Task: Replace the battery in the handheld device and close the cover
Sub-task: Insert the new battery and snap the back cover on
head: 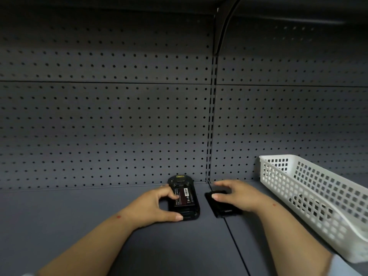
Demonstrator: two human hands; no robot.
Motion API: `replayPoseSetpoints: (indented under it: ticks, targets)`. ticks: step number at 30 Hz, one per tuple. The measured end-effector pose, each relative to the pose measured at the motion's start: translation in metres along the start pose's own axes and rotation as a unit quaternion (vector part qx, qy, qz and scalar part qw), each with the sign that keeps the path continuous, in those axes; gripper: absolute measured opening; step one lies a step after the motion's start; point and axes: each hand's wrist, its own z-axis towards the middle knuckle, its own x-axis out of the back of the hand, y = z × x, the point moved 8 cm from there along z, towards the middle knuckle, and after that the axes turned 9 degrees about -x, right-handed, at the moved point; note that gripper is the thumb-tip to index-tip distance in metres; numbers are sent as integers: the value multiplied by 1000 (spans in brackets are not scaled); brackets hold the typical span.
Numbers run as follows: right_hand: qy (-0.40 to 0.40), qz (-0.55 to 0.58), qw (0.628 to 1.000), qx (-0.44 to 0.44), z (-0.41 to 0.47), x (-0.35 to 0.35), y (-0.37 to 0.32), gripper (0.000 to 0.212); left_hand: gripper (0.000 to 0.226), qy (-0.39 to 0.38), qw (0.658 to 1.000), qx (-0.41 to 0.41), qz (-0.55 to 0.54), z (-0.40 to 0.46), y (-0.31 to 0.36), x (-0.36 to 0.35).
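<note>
Handheld device [184, 198] lying face down on the grey shelf [79, 216], back open, with the battery [184, 198] seated in its bay. The left hand [155, 207] grips the device, thumb at its near end, fingers [169, 193] curled on the battery. The right hand [237, 196] rests its fingers on the black cover [223, 209], just beside the device. A white basket [310, 196] stands to the right, against the pegboard wall [119, 116].

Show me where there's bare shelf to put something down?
The shelf is bare left of the left hand, up to the pegboard. It is crowded around the handheld device, cover, right hand and white basket.
</note>
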Motion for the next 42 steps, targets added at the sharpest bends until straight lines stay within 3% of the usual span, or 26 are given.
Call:
replayPoseSetpoints:
  ticks: [3,10,15,17,23,29,32,36,42]
  targets:
    - [-45,-10,999,-17,-1,-8,2,66,40,6,1000,-1,-1,0,-1,1]
    - [-26,22,999,-18,2,-6,2,66,44,22,1000,4,-2,0,-4,2]
    - [-4,196,981,-12,6,5,4,47,45,43,999,8,-2,0,-6,5]
    - [-3,286,958,-14,8,11,5,33,46,43,999,11,-10,0,-7,5]
    - [27,542,839,-30,18,24,-12,34,64,38,999,13,-27,-1,-6,5]
    - [33,619,782,-64,29,-7,-45,29,100,34,997,47,-50,-2,-11,5]
    - [65,611,786,-72,37,-19,-46,25,112,27,997,47,-46,-2,-10,3]
    - [73,566,820,-48,35,-27,-56,25,121,18,998,46,-41,-2,-11,0]
    - [72,495,865,-22,32,-29,-60,26,117,21,998,40,-38,-2,-9,-1]
